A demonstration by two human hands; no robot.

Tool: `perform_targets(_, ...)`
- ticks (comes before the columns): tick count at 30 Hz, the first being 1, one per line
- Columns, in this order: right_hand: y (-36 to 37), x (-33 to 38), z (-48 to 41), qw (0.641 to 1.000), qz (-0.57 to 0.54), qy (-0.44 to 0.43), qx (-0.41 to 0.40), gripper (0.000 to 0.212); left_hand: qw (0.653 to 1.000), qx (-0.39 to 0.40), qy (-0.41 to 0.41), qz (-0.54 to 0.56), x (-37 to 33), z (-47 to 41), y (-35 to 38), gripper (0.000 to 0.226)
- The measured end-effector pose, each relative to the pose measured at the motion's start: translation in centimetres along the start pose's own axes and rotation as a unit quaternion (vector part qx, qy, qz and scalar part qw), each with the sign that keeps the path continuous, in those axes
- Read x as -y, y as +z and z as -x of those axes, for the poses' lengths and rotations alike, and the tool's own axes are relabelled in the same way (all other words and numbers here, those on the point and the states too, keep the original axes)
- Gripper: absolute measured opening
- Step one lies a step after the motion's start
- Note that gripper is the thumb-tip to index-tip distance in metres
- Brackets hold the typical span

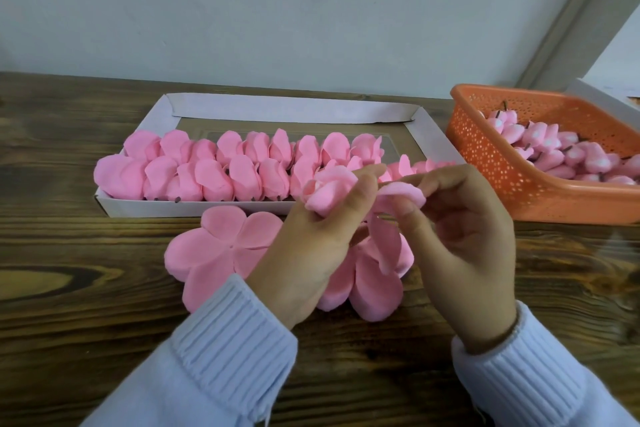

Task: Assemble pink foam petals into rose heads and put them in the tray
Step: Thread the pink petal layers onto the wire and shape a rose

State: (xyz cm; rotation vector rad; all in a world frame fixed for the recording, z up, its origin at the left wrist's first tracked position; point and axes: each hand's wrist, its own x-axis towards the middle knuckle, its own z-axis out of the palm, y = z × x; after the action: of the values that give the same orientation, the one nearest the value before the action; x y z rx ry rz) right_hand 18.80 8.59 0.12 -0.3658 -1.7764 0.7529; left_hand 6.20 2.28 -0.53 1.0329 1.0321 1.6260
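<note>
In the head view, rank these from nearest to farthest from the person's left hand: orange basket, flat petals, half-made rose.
1. The half-made rose: held in the left hand.
2. The flat petals: on the table, right beneath that hand.
3. The orange basket: far right, past the right hand.

Dark wooden table [86, 288] against pale wall [277, 10]

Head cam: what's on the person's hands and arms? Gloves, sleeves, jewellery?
No gloves: the left hand and right hand are bare, with no rings or watch showing. The left sleeve and right sleeve are pale blue knit, each ending in a ribbed cuff at the wrist. A thin dark line at the right cuff's edge could be a band or shadow; cannot tell.
</note>
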Motion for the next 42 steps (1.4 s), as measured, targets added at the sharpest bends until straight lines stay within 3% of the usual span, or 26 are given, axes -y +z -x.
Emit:
perform_targets(3,0.0,0.2,0.0,1.0,-0.008,-0.001,0.013,0.014,0.999,0.039,0.008,-0.024,-0.2,-0.1,0.1,0.059)
perform_targets(8,-0.1,0.1,0.0,0.998,0.069,-0.01,-0.005,0.021,0.993,0.063,0.063,-0.076,-0.4,0.3,0.6,0.023)
perform_targets(12,-0.3,-0.1,0.0,0.994,0.108,-0.015,-0.022,0.007,0.988,0.069,0.065,-0.121,-0.2,0.4,0.6,0.014)
perform_targets(19,-0.4,-0.1,0.0,0.995,0.093,-0.04,0.018,0.006,0.98,0.109,0.097,-0.134,-0.6,0.6,0.7,0.009)
perform_targets(27,-0.4,-0.6,0.0,0.999,-0.011,-0.037,0.038,0.016,0.983,0.003,0.114,-0.142,-0.2,0.5,0.8,0.016)
perform_targets(30,-0.3,-0.8,0.1,0.996,-0.087,0.017,0.032,0.03,0.986,-0.037,0.112,-0.116,-0.1,0.4,0.7,0.026)
perform_targets(33,0.0,-0.8,0.2,0.977,-0.177,0.108,0.045,0.031,0.988,-0.055,0.111,-0.087,-0.5,0.3,0.8,0.034)
perform_targets(37,0.4,-0.6,0.2,0.905,-0.336,0.227,0.128,0.03,0.992,-0.011,0.117,-0.054,-0.6,0.4,1.0,0.044)
perform_targets(42,1.0,-0.3,0.2,0.858,-0.409,0.283,0.128,0.047,0.988,-0.014,0.111,-0.107,-0.7,0.8,1.4,0.051)
